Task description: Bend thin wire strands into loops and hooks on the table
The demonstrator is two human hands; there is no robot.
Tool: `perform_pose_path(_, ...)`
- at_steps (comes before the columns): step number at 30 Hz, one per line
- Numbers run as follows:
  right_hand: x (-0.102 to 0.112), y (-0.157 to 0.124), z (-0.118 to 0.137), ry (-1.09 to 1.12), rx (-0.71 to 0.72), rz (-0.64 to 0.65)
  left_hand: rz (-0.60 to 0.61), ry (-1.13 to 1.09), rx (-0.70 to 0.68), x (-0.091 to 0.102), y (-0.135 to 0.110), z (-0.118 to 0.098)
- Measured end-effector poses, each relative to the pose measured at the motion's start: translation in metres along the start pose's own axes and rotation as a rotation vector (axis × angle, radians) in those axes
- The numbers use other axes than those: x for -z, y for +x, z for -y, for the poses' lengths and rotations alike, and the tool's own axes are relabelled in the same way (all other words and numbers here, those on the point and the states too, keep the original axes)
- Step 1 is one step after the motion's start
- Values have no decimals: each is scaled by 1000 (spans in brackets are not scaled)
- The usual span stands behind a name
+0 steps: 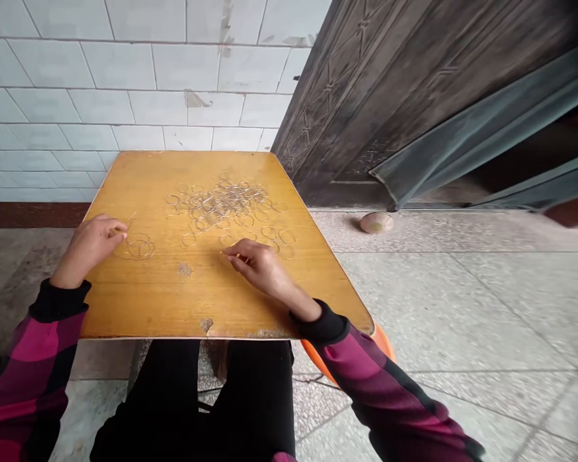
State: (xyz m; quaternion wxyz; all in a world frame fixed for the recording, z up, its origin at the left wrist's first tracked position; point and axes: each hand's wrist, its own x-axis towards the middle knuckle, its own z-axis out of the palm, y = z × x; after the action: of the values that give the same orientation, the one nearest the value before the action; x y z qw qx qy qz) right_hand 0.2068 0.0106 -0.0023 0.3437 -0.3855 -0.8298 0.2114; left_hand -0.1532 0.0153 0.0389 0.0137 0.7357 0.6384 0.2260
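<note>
Thin metal wire rings (226,202) lie in a loose, tangled heap toward the back middle of the yellow wooden table (139,301). A smaller group of wire rings (140,247) rests at the left, right beside my left hand (96,242). That hand is closed, thumb and fingertips drawn together; whatever they may pinch is too fine to make out. Just in front of the big heap, my right hand (262,264) pinches a wire ring (223,254) between thumb and forefinger. Its fingers partly cover that ring, and several single rings lie just behind the hand.
A white tiled wall (173,102) stands behind the table. To the right are a dark carved door (347,96) and a grey-green curtain (443,147). A roundish pale object (376,222) lies on the floor, and an orange stool (383,340) shows under the table's right corner.
</note>
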Motion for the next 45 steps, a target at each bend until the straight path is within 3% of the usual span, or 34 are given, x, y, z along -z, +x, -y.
perform_pose_path(4, -14, 24, 5, 18, 104, 68, 138, 50, -65, -6, -22, 10)
perform_pose_path(8, -28, 29, 1, 4, 147, 22, 118, 198, -88, -28, -35, -22)
perform_pose_path(10, -33, 25, -3, -17, 155, 3, 71, 304, -57, -39, -33, -40)
perform_pose_path(13, -37, 19, -9, -51, 162, 7, 109, 359, -20, -52, -23, -56)
perform_pose_path(18, -38, 16, -11, -76, 180, 43, 187, 315, 44, -52, -9, -52)
perform_pose_path(24, -33, 16, -11, -48, 192, 0, -10, -66, -13, -23, -3, -33)
perform_pose_path(28, -32, 15, -12, -42, 191, 3, -70, -374, 140, 1, -2, -27)
perform_pose_path(31, -33, 16, -12, -33, 187, 3, -87, -611, 219, 18, -3, -30)
perform_pose_path(35, -33, 16, -10, 19, 158, -3, -221, -886, 170, 29, -4, -44)
perform_pose_path(39, -33, 17, -5, 264, -9, -12, -177, -1157, 154, 13, -2, -70)
perform_pose_path(42, -34, 19, -1, 671, -248, 50, -121, -1314, 164, -14, 1, -93)
perform_pose_path(45, -32, 23, -1, 1011, -409, 64, -96, -1335, 131, -43, 3, -112)
